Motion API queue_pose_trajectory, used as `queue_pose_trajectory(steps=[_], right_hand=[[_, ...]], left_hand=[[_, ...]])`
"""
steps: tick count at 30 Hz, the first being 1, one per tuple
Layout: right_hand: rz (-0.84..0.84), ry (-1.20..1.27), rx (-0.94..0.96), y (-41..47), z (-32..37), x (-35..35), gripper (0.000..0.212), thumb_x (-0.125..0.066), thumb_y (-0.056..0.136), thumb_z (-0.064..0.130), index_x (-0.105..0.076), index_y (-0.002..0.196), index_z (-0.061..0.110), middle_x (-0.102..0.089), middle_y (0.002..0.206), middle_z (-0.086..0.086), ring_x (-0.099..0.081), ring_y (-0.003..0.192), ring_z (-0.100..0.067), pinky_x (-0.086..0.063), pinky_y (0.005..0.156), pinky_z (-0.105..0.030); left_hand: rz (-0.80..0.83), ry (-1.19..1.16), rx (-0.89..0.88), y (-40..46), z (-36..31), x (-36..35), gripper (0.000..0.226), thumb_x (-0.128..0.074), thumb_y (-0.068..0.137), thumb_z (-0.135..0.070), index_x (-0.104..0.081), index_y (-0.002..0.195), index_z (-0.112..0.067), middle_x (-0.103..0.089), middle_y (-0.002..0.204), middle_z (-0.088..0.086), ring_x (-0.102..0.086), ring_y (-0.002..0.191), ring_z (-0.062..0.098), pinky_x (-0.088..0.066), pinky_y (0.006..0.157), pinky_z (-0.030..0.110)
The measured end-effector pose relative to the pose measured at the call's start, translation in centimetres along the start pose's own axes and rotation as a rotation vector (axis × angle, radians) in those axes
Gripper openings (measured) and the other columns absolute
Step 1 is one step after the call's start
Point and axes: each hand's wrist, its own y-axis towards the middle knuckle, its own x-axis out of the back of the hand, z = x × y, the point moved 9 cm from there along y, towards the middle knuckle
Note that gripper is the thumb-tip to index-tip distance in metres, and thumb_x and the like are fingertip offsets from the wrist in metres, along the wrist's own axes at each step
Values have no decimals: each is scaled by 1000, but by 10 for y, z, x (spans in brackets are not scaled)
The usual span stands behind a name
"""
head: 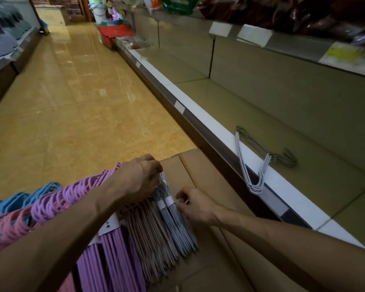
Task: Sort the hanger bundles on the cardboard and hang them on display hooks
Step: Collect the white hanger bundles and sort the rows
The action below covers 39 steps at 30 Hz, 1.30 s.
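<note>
View: head camera, single, wide-angle.
Facing: forward and down, along the aisle floor (pixel 76 98).
Nearness: close above the cardboard (pixel 209 175) at 6 o'clock.
Shelf (pixel 261 114): at 3 o'clock.
Overlap: none.

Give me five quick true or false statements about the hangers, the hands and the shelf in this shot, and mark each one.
1. Both hands are on the grey hanger bundle. True: left hand at its hooks, right hand at the white band.
2. The bundles lie on cardboard. True.
3. The lower shelf is packed with goods. False: only a few loose wire hangers lie at its edge.
4. The purple hangers are right of the grey bundle. False: left.
5. The floor is dark carpet. False: glossy yellow tile.
</note>
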Motion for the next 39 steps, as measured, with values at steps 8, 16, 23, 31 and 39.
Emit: queue_pose_trajectory(steps=[8, 16, 23, 31, 39], right_hand=[[-146, 179, 100, -31, 11, 77, 20, -54, 101, 18, -61, 117, 7, -65, 102, -8, -69, 87, -21, -62, 72, -34], [-311, 236, 137, -74, -12, 140, 14, -57, 100, 23, -65, 102, 11, -67, 84, -6, -68, 70, -15, -59, 56, -30], [-565, 98, -11, -86, -80, 213, 12, -53, 100, 20, -64, 105, 17, -70, 85, -6, -63, 66, -16, -53, 63, -34], [-552, -72, -340, -79, -177, 272, 68, -68, 90, 24, -34, 149, 29, -53, 133, -15, -58, 113, -32, -48, 86, -33], [-650, 164, -429, -55, -216, 277, 52, -56, 96, 51, -50, 60, 13, -51, 61, -2, -50, 64, -21, -34, 53, -27]], left_hand=[[-112, -195, 44, 10, -16, 23, 23, -51, 100, -26, -65, 117, -20, -62, 113, -2, -58, 100, 14, -46, 81, 27], [-214, -506, 72, 27, -52, 37, 20, -50, 101, -27, -68, 112, -28, -67, 112, -6, -62, 104, 13, -49, 90, 33], [-150, -704, 152, 48, -82, 3, 17, -51, 100, -28, -67, 106, -30, -67, 106, -6, -66, 96, 14, -54, 91, 44], [116, -818, 223, 69, -138, -65, 22, -52, 101, -28, -53, 120, -18, -60, 108, 2, -67, 93, 20, -59, 85, 38], [274, -1021, 348, 86, -173, -110, 44, -55, 100, -27, -39, 139, -16, -59, 107, 8, -67, 87, 24, -62, 74, 38]])
